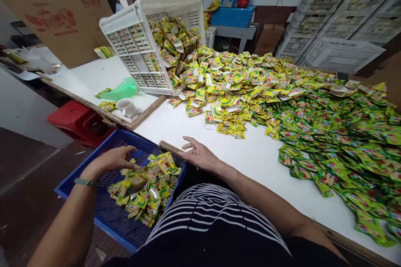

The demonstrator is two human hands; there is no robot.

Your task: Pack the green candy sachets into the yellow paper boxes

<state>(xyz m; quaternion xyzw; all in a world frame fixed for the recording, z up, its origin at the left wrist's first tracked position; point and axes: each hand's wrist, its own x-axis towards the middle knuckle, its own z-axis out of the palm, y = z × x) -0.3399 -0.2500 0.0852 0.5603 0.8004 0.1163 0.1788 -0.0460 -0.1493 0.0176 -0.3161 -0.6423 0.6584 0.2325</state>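
My left hand (pixel 114 162) hangs over a blue plastic crate (pixel 105 216), thumb and fingers apart. Just below and beside it, small yellow-and-green boxes (pixel 158 164) are blurred by motion; more lie in a heap in the crate. My right hand (pixel 202 156) is at the table's wooden front edge, fingers spread and nothing in them. On the white table (pixel 257 154) beyond it spreads a big pile of yellow boxes (pixel 232 81). Green sachets (pixel 338 150) cover the table's right side.
A white plastic crate (pixel 125 50) lies tipped on the table, yellow boxes spilling from its mouth. To the left are a white mug (pixel 127 107), a green plastic bag (pixel 122 89) and a red stool (pixel 81 123). Stacked white crates (pixel 326 12) stand at the back right.
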